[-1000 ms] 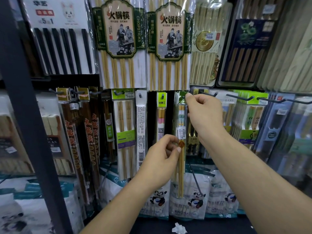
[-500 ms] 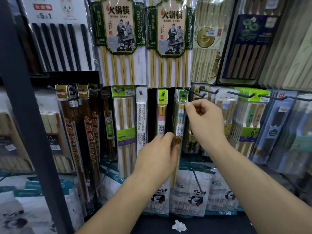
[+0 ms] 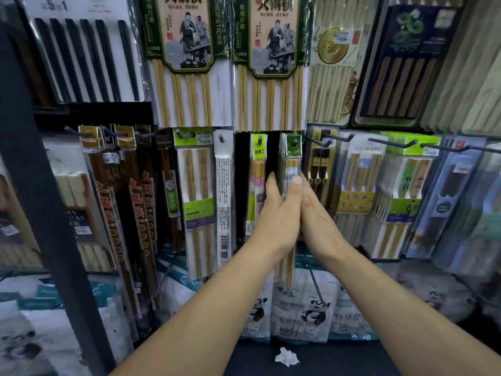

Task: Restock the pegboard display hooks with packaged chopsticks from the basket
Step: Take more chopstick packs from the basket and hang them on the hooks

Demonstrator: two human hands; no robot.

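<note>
1. Where it hangs from a peg hook at mid-display, the green-headed chopstick pack is shown sandwiched between two hands, with its bamboo tips visible below the wrists.
2. "CHOPSTICKS" is printed down the edge of the large green-bordered packs above. "JOY-HER" can be read on a header card to the right, and "5" and "1" on the black-stick pack at upper left.
3. The pack's middle is covered by the hands, and its own label is too small to be read.
4. The left hand and right hand are held flat, fingers straight and together, pressed against opposite sides of the pack.
5. Panda-printed bags are ranged below, and a crumpled white scrap is seen on the dark surface beneath.
</note>
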